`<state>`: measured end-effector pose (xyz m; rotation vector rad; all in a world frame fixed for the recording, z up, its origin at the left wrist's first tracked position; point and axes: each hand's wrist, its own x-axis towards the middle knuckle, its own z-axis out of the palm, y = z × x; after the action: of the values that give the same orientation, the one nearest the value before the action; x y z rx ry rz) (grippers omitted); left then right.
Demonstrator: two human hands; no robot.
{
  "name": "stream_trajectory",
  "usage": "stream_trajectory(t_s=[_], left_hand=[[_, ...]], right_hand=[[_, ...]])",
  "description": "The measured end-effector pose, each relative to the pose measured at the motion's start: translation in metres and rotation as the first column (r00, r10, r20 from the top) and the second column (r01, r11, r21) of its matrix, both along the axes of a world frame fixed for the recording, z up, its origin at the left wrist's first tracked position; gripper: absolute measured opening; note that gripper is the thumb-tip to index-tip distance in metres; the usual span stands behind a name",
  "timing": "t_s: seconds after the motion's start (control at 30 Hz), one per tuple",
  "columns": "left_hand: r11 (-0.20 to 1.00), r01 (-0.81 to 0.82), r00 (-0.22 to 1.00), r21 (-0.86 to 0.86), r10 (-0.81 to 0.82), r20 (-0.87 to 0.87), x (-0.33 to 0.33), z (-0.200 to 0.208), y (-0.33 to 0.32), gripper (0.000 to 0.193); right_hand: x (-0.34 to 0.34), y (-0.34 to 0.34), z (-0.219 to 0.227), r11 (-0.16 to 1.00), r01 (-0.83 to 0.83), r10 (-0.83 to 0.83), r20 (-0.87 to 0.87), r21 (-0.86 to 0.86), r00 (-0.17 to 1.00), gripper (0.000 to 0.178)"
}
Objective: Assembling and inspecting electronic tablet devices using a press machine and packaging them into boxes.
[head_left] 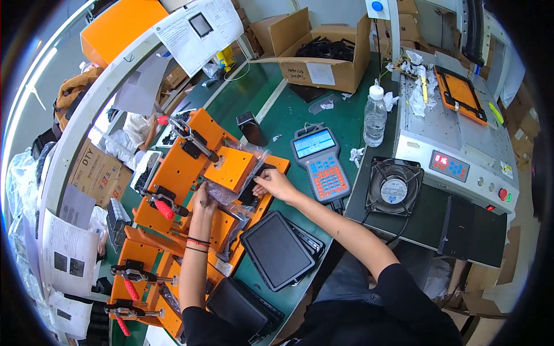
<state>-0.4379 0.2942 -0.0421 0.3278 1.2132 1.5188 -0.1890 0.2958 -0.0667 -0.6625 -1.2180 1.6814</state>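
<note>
An orange clamping fixture (196,151) stands on the green bench, with a square orange plate (229,168) pressed under its upper clamp. Clear plastic film (222,193) and dark strips show round the plate. At the plate's near-left corner is my left hand (206,202), its fingers drawn together and partly hidden. My right hand (276,184) is at the plate's right side, fingers bent and pinched beside a dark piece (250,191); what lies between the fingertips is hidden. Nearest my right forearm are stacked black tablet-like panels (278,251).
A blue-grey handheld keypad device (321,164), a water bottle (375,118) and a black fan (394,189) stand to the right. Beyond them is a machine with a lit display (450,166). Red-handled clamps (163,209) jut out left. An open carton (323,57) sits at the back.
</note>
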Motion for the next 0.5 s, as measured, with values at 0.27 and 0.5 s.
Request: stream_trajectory(t_s=[0.27,0.5], left_hand=[[0.991,-0.119,0.993,0.065,0.118,0.029,0.02,0.006,0.003,0.026],[0.991,-0.068,0.992,0.117,0.054,0.113,0.021,0.012,-0.001,0.028]], right_hand=[[0.012,0.012,-0.004,0.972,0.137,-0.137,0.011,-0.189,0.991,0.023],[0.018,0.012,-0.009,0.958,0.239,-0.24,0.018,-0.159,0.971,0.023]])
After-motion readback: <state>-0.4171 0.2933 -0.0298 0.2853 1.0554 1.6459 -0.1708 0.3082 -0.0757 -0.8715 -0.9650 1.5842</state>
